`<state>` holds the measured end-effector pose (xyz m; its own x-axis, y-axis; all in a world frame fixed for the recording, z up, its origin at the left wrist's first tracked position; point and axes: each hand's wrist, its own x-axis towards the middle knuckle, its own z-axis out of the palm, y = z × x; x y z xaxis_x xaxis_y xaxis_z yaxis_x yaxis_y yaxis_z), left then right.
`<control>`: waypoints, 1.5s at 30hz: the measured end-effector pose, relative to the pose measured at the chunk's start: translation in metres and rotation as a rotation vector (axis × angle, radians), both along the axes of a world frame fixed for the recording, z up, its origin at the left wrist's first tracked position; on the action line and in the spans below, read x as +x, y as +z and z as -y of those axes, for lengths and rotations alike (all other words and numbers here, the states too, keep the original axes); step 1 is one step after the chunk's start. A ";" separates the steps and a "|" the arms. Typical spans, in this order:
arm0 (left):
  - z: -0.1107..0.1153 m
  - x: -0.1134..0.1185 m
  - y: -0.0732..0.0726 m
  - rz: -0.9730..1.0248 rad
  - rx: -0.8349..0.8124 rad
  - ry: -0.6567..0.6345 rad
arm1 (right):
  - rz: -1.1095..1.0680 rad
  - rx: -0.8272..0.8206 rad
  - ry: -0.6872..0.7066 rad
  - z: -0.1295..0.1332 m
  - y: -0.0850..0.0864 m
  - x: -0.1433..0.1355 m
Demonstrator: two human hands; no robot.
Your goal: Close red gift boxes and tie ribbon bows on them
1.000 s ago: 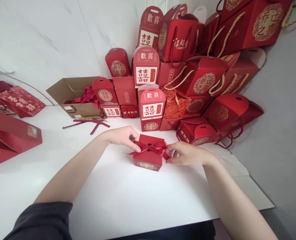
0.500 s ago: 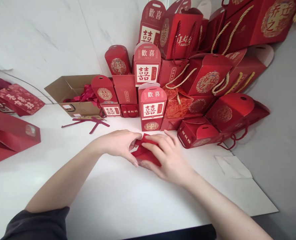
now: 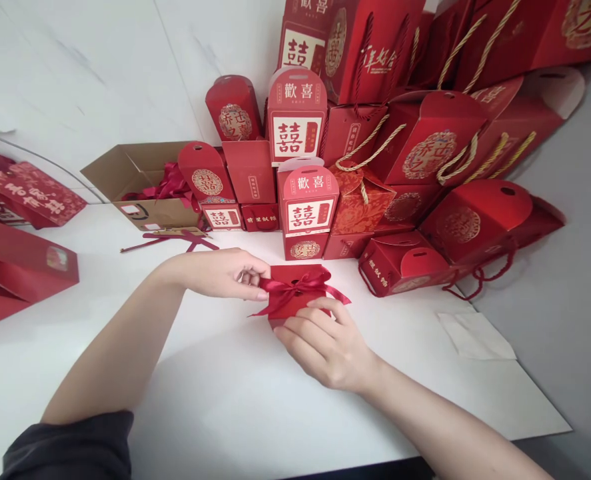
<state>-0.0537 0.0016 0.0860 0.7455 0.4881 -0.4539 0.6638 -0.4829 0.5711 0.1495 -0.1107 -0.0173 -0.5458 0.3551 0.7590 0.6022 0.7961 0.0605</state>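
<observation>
Left grip (image 3: 215,273) is narrow, with finger and thumb pinching the left side of a red bow (image 3: 286,289). Right grip (image 3: 328,350) has bent fingers at the front of the small red box (image 3: 291,312) under the bow; I can't tell if it squeezes. That box sits on the middle of the white table (image 3: 240,393), near a big pile of red boxes (image 3: 305,213). Toward the near edge there is room for the arms; behind, the pile is close. A white wall (image 3: 105,73) is at the back, a grey wall (image 3: 570,267) at the right. I count one bow, one brown carton (image 3: 162,212) and one white sheet (image 3: 475,335); the pile overlaps too much to count
</observation>
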 end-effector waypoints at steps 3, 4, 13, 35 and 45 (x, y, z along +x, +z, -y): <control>-0.004 0.002 -0.005 0.014 -0.023 0.026 | -0.059 -0.027 -0.028 -0.002 -0.003 -0.006; -0.005 0.003 -0.008 0.024 -0.040 0.027 | -0.062 -0.051 -0.056 -0.002 -0.004 -0.010; -0.003 0.023 -0.043 0.134 0.253 0.261 | -0.089 -0.039 -0.043 -0.001 0.002 -0.008; 0.026 0.034 -0.021 -0.083 0.437 0.189 | -0.826 -1.355 -0.050 -0.032 0.013 0.035; 0.029 0.035 -0.015 -0.073 0.417 0.143 | -0.859 -1.487 0.347 -0.041 0.005 0.049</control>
